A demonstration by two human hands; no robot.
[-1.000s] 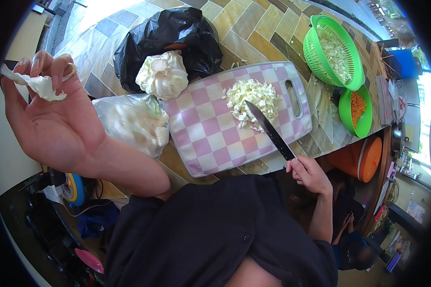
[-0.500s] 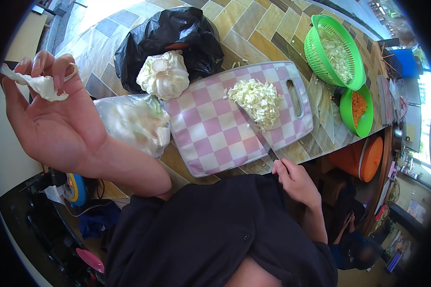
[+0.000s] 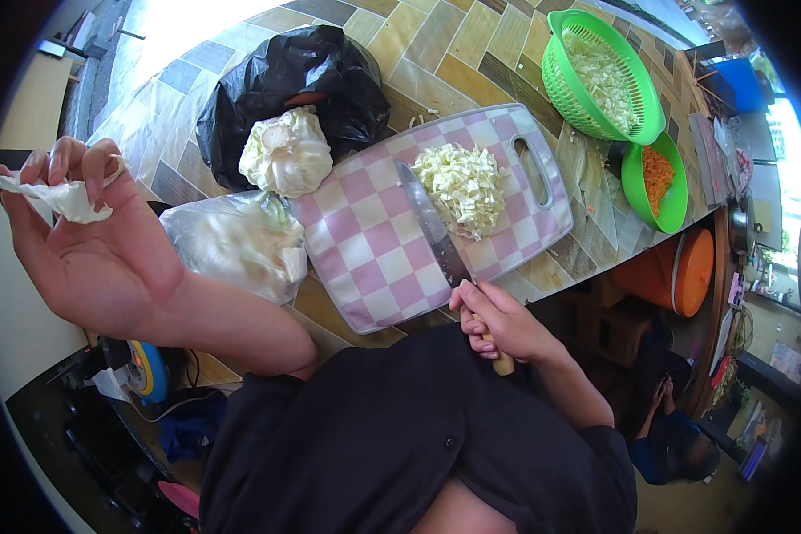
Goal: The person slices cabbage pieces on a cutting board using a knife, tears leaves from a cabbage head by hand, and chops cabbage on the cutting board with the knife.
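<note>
My left hand (image 3: pixel 107 231) is raised at the far left, its fingers curled on a pale cabbage leaf piece (image 3: pixel 67 198). In my right hand (image 3: pixel 503 322) is the wooden handle of a kitchen knife (image 3: pixel 438 238), whose broad blade lies flat over the cutting board beside the chopped pile. That pile of chopped cabbage (image 3: pixel 463 189) sits on the pink-and-white checked cutting board (image 3: pixel 374 262). Beyond the board's left end rests a partly cut cabbage head (image 3: pixel 287 153), against a black plastic bag (image 3: pixel 280 80). A clear bag with pale contents (image 3: pixel 236 240) lies below it.
At the right stand a green colander (image 3: pixel 556 80) of chopped cabbage and a green bowl (image 3: pixel 681 200) of shredded orange food. An orange round container (image 3: pixel 663 276) is beneath the table edge. Another person (image 3: pixel 672 445) sits at the lower right.
The knife has moved left, away from the pile's edge, and its blade now shows its broad side. My right hand has shifted left with it. My left hand still holds the leaf piece.
</note>
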